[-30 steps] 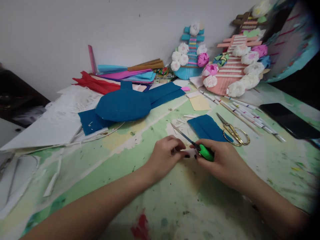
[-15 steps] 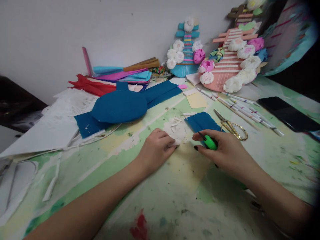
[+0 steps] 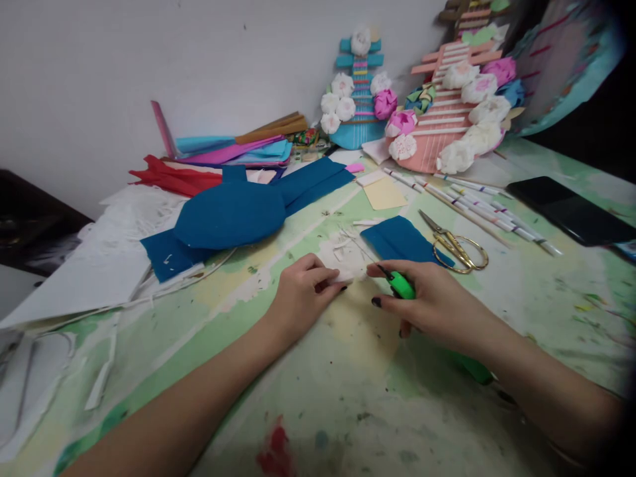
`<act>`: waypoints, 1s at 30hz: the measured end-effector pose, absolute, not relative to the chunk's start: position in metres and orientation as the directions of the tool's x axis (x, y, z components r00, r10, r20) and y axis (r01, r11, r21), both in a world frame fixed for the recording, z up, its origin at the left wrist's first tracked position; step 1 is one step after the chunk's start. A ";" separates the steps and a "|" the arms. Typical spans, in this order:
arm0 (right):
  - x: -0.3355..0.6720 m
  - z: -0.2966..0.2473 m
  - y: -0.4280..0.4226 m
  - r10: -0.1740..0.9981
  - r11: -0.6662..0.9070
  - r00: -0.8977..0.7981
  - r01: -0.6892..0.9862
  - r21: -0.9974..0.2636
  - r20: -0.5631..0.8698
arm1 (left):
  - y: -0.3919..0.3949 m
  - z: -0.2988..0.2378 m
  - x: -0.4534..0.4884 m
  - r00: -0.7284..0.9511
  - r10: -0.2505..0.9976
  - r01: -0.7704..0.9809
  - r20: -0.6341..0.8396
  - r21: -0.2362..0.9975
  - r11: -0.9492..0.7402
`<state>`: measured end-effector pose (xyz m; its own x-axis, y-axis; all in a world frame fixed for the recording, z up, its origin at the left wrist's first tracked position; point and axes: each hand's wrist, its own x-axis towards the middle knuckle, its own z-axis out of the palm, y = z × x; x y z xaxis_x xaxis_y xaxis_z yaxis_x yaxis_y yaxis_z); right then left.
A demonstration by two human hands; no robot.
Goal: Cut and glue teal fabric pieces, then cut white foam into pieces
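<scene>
My left hand point(image 3: 305, 288) rests on the table, fingers closed on a small white piece point(image 3: 350, 273) that is mostly hidden under the fingertips. To its right, my right hand point(image 3: 427, 298) grips a bright green tool point(image 3: 401, 285) with a thin dark tip. That tip points left toward the white piece, with a small gap between. Another green part shows below the right wrist. Just beyond the hands lie thin white scraps point(image 3: 342, 246) and a blue cut piece point(image 3: 397, 240). Gold-handled scissors point(image 3: 460, 250) lie beside the blue piece.
A blue lute-like shape point(image 3: 231, 215) and white sheets point(image 3: 84, 265) lie left. Folded coloured paper point(image 3: 233, 147) is stacked by the wall. Two flower-decorated instrument models, blue point(image 3: 358, 136) and pink point(image 3: 427, 149), stand behind. Striped white sticks point(image 3: 501, 218) and a black phone point(image 3: 571, 209) lie right.
The right hand has moved left with the green tool, bringing its tip closer to the left hand. The left hand stays on the white piece. The view has shifted slightly.
</scene>
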<state>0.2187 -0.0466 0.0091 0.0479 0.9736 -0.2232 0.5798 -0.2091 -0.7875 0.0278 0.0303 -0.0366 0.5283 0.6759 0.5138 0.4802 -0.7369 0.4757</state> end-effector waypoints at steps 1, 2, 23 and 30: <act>0.217 0.008 -0.047 0.969 -0.226 0.029 0.516 -0.826 -0.247 | 0.030 -0.037 0.028 0.526 0.676 0.481 0.516 0.476 -0.737; 0.215 0.008 -0.047 0.961 -0.252 0.015 0.452 -0.856 -0.274 | 0.030 -0.037 0.028 0.524 0.674 0.480 0.520 0.474 -0.738; 0.210 0.003 -0.046 0.915 -0.391 -0.024 0.182 -0.902 -0.402 | 0.031 -0.037 0.031 0.588 0.682 0.480 0.436 0.491 -0.727; 0.213 0.005 -0.043 0.906 -0.423 0.040 0.093 -0.901 -0.421 | 0.036 -0.033 0.034 0.553 0.767 0.482 0.325 0.626 -0.613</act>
